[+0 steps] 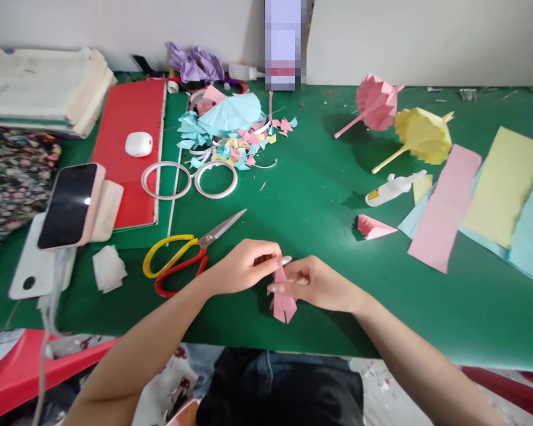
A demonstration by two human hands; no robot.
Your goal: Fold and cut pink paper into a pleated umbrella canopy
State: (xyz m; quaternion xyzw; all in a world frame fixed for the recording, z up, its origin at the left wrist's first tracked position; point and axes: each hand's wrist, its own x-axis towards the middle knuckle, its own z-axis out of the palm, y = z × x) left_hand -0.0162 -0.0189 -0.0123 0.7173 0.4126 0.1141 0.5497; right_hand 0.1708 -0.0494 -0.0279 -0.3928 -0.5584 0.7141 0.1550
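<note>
Both my hands meet over the green table [320,195] near its front edge. My left hand [244,266] and my right hand [313,284] pinch a small folded pink paper piece [283,302], whose lower end fans out below my fingers. Red and yellow scissors [186,254] lie just left of my left hand, blades pointing up and right. Another folded pink paper wedge [373,228] lies to the right of my hands.
A pink [375,103] and a yellow [421,136] paper umbrella, a glue bottle [393,188] and coloured paper sheets [501,189] lie at right. Paper scraps [235,133], two tape rings [189,178], a red book [131,148], a phone [68,204] and stacked books [44,89] are at left.
</note>
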